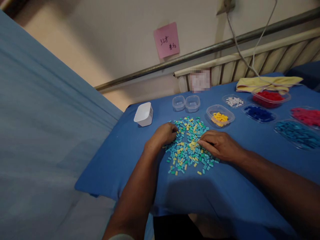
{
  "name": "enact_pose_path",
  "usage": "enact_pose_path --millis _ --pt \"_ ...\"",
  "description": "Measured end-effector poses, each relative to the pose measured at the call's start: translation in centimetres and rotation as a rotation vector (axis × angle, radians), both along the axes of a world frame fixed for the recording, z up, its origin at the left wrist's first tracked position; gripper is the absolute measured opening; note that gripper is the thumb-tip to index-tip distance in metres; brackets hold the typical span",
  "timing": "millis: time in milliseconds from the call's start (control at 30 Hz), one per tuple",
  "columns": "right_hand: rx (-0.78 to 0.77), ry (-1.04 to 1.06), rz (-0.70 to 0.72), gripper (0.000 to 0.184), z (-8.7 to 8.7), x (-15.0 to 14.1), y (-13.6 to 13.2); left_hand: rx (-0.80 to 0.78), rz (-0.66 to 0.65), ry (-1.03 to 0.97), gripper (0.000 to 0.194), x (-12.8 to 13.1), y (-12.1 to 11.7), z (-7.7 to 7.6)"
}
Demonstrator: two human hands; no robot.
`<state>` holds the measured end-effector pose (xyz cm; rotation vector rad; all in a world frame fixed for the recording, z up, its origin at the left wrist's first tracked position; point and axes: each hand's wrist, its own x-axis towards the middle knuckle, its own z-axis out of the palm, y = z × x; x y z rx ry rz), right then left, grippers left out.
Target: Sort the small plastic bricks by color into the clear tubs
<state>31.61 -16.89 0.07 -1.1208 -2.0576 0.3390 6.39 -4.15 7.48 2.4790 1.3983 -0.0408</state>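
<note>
A loose pile of small plastic bricks (pixel 185 156), in turquoise, green, pale yellow and a little orange, is spread on the blue cloth. My left hand (pixel 165 134) rests at the pile's left edge with its fingers curled in among the pieces; whatever is between the fingertips is hidden. From the right, my right hand (pixel 218 144) reaches over the pile, thumb and fingers pinched together beside some pale yellow bricks. It is too small to tell whether a piece is held there. Just behind that hand stands a clear tub (pixel 231 116) holding yellow-orange bricks (pixel 220 117).
Behind the pile stand a white box (pixel 144 115) and two clear tubs (pixel 178 103). To the right are containers of white pieces (pixel 234 101), dark blue pieces (pixel 259 113), red pieces (pixel 270 96), pink pieces (pixel 307 116) and teal pieces (pixel 297 133). A yellow cloth (pixel 270 83) lies behind them.
</note>
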Motion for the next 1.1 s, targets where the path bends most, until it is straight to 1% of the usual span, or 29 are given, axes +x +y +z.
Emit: enact_pose_path --millis 100,233,433,533,633,700,800,867,1000,1100 --pt "-0.003 0.001 0.003 0.033 -0.1 0.0 0.0 0.021 -0.073 0.04 0.029 0.3 -0.1 0.1" --pt "-0.002 0.001 0.008 0.033 -0.1 0.0 0.0 0.066 -0.083 0.065 0.028 0.9 0.2 -0.4" --pt "0.022 -0.027 0.012 0.034 -0.3 0.1 0.1 0.024 -0.094 0.018 0.018 0.3 0.7 -0.3" --pt "0.063 -0.052 0.025 0.033 0.1 -0.1 -0.2 0.059 -0.034 -0.038 0.014 -0.2 0.6 -0.1" --pt "0.123 -0.093 0.068 0.028 0.9 -0.9 -1.0 0.06 0.05 -0.153 0.014 -0.2 0.6 0.1" --pt "0.163 -0.117 0.128 0.027 1.3 -1.8 -1.7 0.031 0.048 -0.226 0.017 0.4 0.6 0.4" --pt "0.215 -0.125 0.224 0.027 1.6 -3.0 -2.5 -0.018 -0.013 -0.334 0.024 2.5 0.7 0.7" --pt "0.24 -0.126 0.25 0.028 1.6 -3.5 -2.6 -0.046 -0.072 -0.403 0.026 4.6 0.9 0.9" --pt "0.254 -0.142 0.22 0.032 1.5 -3.2 -2.5 -0.055 -0.192 -0.51 0.023 10.3 1.7 0.7" --pt "0.232 -0.161 0.186 0.036 1.5 -2.5 -2.3 -0.06 -0.237 -0.629 0.022 14.1 2.5 0.1"
